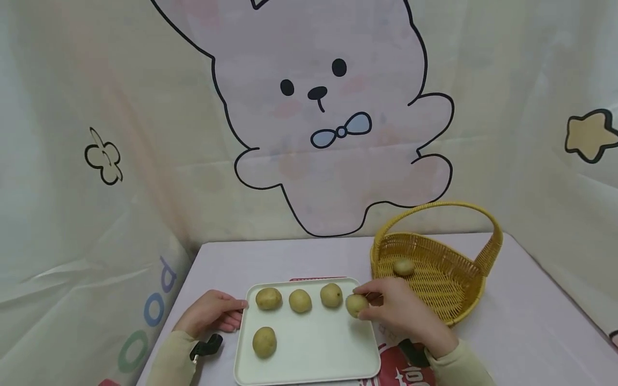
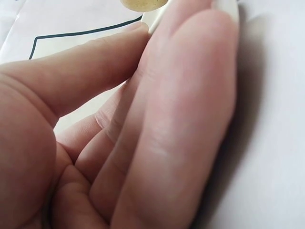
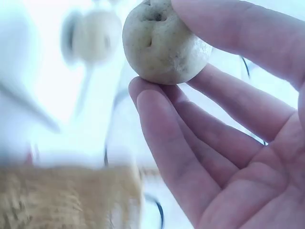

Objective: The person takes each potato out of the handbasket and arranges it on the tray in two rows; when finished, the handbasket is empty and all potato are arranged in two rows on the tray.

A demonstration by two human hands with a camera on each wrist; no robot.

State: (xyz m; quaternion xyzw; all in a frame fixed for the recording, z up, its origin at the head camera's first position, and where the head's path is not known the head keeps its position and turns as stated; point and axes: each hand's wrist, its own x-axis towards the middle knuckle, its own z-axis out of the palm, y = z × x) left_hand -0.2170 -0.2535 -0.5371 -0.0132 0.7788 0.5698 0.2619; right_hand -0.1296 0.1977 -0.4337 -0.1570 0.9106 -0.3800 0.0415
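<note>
Between its thumb and fingers, my right hand [image 1: 403, 311] pinches a small round potato [image 3: 164, 45] over the right edge of the white tray [image 1: 318, 348]. My left hand [image 1: 212, 312] grips the tray's left rim, thumb tip on the edge and fingers along the outside. On the tray, a back row holds an oval potato [image 1: 268, 298], a rounder potato [image 1: 300, 301] and another potato [image 1: 331, 295] nearest the right hand. A further potato [image 1: 264, 342] lies at the tray's front left. One potato [image 1: 403, 267] sits inside the yellow wicker basket [image 1: 449, 289], just beyond my right hand.
The basket's tall arched handle [image 1: 439, 205] rises over its opening. A red printed patch [image 1: 401, 364] shows on the white table [image 1: 526, 321] beside the tray, under my right forearm. A fabric backdrop [image 1: 483, 134] with a cartoon animal stands behind the table.
</note>
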